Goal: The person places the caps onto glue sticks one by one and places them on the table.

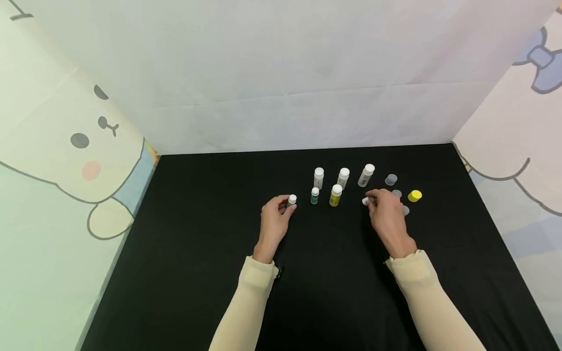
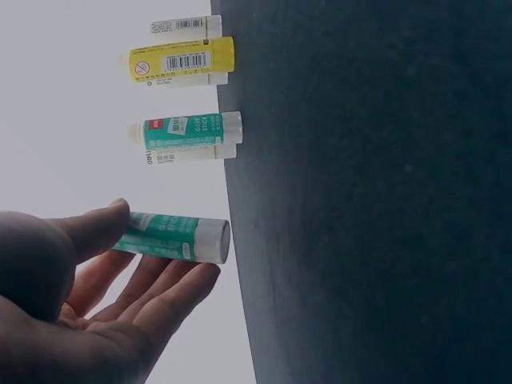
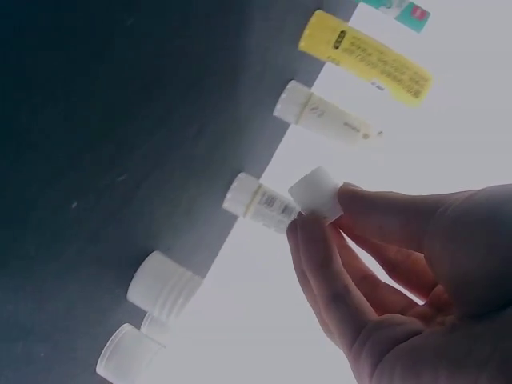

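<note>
Head cam: I see L hand point(image 1: 273, 222) gripping green glue stick point(image 2: 170, 235), R hand point(image 1: 387, 214) pinching white cap point(image 3: 318, 194) nr yellow cap point(image 1: 414, 196).

Yellow stick point(image 2: 182, 61): barcode, round slashed sign, fine print too small to read. Green stick point(image 2: 184, 133), just left of yellow stick: "GLUE STICK", red logo patch, lettering unclear. Held green stick point(image 2: 166, 235), farther left of yellow stick: "GLUE STICK". Rightmost white stick point(image 3: 268, 206), right of yellow stick: barcode, digits illegible. Two other white sticks point(image 1: 343, 180), farther back than yellow stick: print illegible.
</note>
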Motion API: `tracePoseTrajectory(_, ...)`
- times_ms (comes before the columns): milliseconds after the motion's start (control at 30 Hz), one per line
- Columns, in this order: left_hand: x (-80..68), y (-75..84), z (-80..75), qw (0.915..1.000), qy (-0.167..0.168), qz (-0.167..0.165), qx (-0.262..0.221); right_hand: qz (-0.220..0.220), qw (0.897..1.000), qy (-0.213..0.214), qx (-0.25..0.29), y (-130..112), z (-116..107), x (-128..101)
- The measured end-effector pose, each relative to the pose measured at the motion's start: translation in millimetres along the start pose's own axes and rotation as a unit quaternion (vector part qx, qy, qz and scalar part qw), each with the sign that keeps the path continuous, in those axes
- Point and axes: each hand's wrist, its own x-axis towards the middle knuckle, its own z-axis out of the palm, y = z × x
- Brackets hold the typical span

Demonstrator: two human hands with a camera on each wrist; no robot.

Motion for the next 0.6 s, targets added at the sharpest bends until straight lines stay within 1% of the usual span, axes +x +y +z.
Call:
tracePoseTrajectory(200,-6.4,2.6,-1.0,0.9999,-0.004,0.008,0.007,-0.014,1.0,0.006,0.014,-12.0,-1.0,-5.8)
tracePoseTrajectory(333,-11.9,4.9,-2.4,0.9998,-0.005,0.017,0.012,-0.016,1.0,0.0,0.022,-20.5,-1.3,-9.0)
tracePoseTrajectory(600,-22.3,8.5,-1.0,0.9997,-0.015,0.017,0.008,-0.022,0.998,-0.008,0.053,-37.5,-0.4,-15.3)
